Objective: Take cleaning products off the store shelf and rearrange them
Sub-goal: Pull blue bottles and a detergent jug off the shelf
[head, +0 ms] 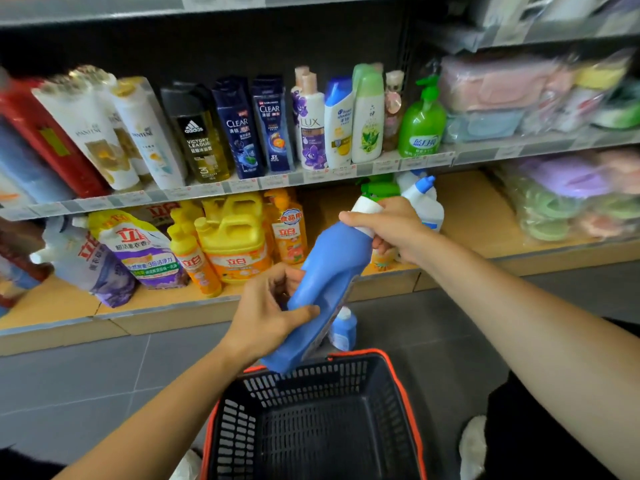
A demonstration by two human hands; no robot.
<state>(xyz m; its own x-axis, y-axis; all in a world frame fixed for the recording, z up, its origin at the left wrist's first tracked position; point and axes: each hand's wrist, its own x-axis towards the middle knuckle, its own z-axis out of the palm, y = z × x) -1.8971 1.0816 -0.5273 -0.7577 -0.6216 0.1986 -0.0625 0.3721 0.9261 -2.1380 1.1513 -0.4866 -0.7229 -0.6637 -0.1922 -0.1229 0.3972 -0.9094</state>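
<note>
Shampoo bottles [239, 129] on upper shelf [214, 190], yellow detergent jugs [235, 237] on bottom shelf [460, 216]

On the upper shelf, the tall white plastic bottle [90, 133] and the slimmer white bottle [147, 140] beside it both read "PANTENE". The dark-capped amber bottle [201, 140] carries the adidas logo, "VICTORY LEAGUE" and a "3". The left navy plastic bottle [239, 129] and the right navy bottle [273, 126] read "CLEAR"; the right adds "3X". The white bottle with purple flowers [311, 133] says "LUX". The green pump bottle [421, 129] bears "蓝月亮". Below, "立白" stands in red on the yellow handled jug [235, 251], the yellow-and-purple refill pouch [138, 258] and the orange squeeze bottle [289, 237], whose blue badge reads "食品用".
</note>
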